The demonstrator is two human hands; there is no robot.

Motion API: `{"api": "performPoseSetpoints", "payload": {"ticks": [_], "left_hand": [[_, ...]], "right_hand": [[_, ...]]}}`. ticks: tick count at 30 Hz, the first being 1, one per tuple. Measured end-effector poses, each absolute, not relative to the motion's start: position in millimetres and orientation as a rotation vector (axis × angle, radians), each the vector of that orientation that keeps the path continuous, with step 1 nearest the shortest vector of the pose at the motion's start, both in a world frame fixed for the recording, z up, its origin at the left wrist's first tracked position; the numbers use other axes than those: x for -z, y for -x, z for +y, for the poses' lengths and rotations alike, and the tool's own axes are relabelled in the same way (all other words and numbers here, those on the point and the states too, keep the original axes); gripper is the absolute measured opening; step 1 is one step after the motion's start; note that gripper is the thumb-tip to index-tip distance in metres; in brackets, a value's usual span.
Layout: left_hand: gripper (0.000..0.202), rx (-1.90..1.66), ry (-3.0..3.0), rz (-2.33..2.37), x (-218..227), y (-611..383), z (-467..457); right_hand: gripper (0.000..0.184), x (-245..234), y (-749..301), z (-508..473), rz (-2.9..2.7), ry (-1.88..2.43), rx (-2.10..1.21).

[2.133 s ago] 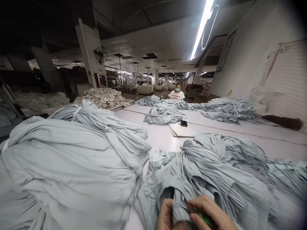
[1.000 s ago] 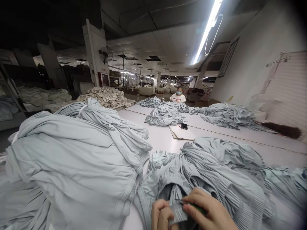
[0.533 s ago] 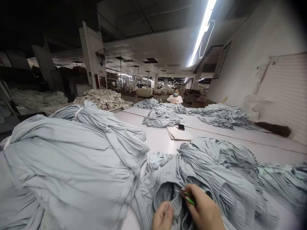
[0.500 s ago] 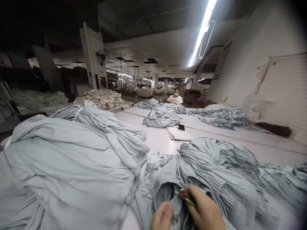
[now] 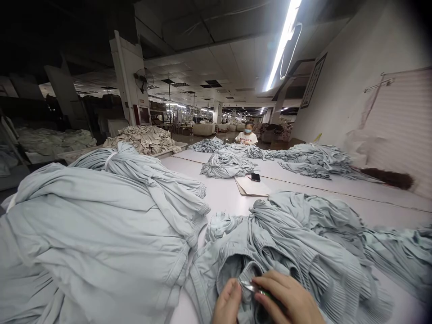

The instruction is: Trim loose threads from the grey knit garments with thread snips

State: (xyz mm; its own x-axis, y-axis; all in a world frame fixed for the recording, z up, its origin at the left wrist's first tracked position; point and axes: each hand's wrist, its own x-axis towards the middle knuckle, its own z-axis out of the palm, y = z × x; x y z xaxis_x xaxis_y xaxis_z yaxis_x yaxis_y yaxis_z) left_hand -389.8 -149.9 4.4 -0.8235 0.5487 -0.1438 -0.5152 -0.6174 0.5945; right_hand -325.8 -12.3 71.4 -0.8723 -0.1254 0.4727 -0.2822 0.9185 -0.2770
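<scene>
Nearest, at the lower edge, the left hand (image 5: 229,299) has its grip closed in a pinch, thumb against fingers, on the edge of a pale grey-blue garment (image 5: 232,249). The right hand (image 5: 288,297) has its grip wrapped around a small cutting tool (image 5: 250,286) with a green handle, partly hidden by the fingers; its metal tip points left, just beside the left fingertips. The garment lies in front of both hands on the white tabletop (image 5: 226,193), its gathered opening gaping above them.

To the left, a large pile (image 5: 101,220) of similar cloth fills that side, a white tie (image 5: 110,158) cinching the bunch at its top. To the right of the garment, a gathered bundle (image 5: 307,234) with ribbed edges spreads out.

Past these lie a notebook (image 5: 248,186) and, at its upper edge, a black phone (image 5: 255,177). Behind them sit 2 more heaps, a middle heap (image 5: 229,163) and a wider right-hand heap (image 5: 315,159). Beyond the tabletop's left side is beige cloth (image 5: 143,138).

At the far end is a person (image 5: 247,136) in a white shirt with red lettering. Farther back, a fan (image 5: 142,79) is mounted at a pillar (image 5: 128,74).
</scene>
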Motion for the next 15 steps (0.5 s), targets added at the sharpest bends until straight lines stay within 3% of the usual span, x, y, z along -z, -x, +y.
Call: {"api": "performPoseSetpoints", "payload": {"ticks": [5, 11, 15], "left_hand": [[0.038, -2.377, -0.139, 0.901, -9, 391, -155], [0.042, -2.356, -0.158, 0.891, 0, 388, -147], [0.053, -2.416, -0.231, 1.08, 15, 375, -131]], "right_hand": [[0.017, -75, 325, -13, -2.664, -0.285, -0.542], [0.026, -79, 325, -16, -2.673, -0.075, -0.861], [0.015, -74, 327, -21, -2.657, -0.097, -0.875]]}}
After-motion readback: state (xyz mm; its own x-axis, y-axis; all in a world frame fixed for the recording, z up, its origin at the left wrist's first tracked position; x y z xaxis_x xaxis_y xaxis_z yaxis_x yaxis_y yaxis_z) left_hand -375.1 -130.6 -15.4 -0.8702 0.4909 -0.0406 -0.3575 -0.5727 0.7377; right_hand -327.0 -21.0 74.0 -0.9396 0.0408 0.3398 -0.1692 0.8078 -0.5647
